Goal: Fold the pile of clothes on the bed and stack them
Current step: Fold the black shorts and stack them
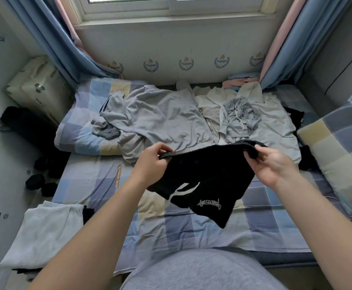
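Left hand (153, 159) and right hand (270, 164) each pinched the waistband of the black shorts (202, 181), which hung between them above the bed (191, 233); levelling the waistband taut before lowering seemed wise.

pillow (338, 155): cut off by right edge | black garment (208, 174): white lettering too small to read | dark lumps (39, 182) at left: kind unclear

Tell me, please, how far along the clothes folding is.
Early. One pale blue folded garment lies near left on the checked bed. The left hand and right hand grip the waistband of black fabric shorts, not yet folded. The rumpled grey and cream clothes pile behind is left.
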`<action>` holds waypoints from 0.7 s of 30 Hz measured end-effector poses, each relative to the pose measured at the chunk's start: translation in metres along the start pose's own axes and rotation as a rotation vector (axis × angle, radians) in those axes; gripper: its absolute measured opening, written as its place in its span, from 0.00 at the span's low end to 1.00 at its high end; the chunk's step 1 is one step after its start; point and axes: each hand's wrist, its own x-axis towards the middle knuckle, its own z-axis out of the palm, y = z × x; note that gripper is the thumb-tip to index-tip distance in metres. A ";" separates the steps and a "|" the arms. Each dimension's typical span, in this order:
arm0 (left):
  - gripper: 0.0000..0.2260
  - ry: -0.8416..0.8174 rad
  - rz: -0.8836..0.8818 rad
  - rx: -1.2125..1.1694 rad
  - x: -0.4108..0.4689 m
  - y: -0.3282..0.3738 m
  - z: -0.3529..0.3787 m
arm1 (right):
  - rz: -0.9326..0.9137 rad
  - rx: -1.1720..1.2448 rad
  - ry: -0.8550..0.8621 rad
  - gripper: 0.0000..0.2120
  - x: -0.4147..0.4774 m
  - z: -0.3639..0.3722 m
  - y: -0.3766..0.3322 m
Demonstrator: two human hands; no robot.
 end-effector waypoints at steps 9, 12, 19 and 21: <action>0.10 -0.103 0.075 -0.201 -0.011 0.052 -0.016 | -0.428 -1.055 -0.490 0.37 -0.008 0.017 0.074; 0.11 -0.137 0.118 -0.243 -0.015 0.061 -0.019 | -0.409 -1.260 -0.643 0.26 -0.009 0.037 0.100; 0.08 0.035 0.091 -0.116 -0.002 0.028 -0.045 | -0.459 -1.519 -0.492 0.08 0.012 0.023 0.113; 0.05 0.095 0.072 0.031 0.001 0.010 -0.055 | -0.412 -1.616 -0.409 0.08 0.029 0.007 0.104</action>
